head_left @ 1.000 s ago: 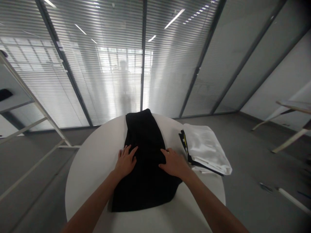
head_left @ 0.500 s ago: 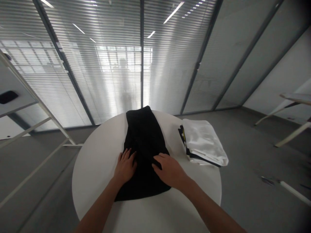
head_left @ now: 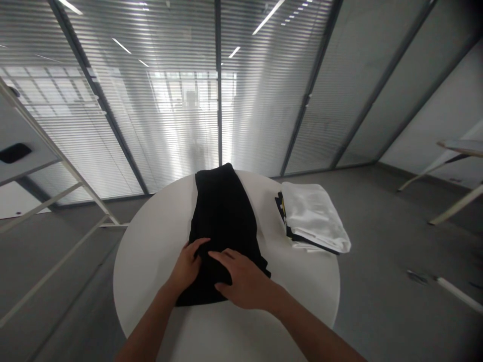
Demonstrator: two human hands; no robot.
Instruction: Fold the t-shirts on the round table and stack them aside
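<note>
A folded black garment (head_left: 225, 211) lies lengthwise on the round white table (head_left: 151, 241), and its exact kind cannot be told. On its near left edge rests my left hand (head_left: 188, 266), thumb and forefinger apart; its other fingers are partly hidden. My right hand (head_left: 245, 281) lies over the near right part of the cloth, its fingers stretched out leftward and the thumb apart. The fingertips of both hands are close together. A small ruffled bit of the cloth sticks out beyond my right hand.
At the table's right side sits a stack of folded cloth, a shiny white piece (head_left: 313, 216) on top and darker cloth beneath. A white metal frame (head_left: 86, 188) stands at the left. Behind is a glass wall with blinds (head_left: 260, 125). Pale furniture legs (head_left: 456, 206) show at the right.
My right hand has moved left and slightly nearer, toward my left hand. The loose fold across the garment now lies flatter. My left hand has shifted slightly.
</note>
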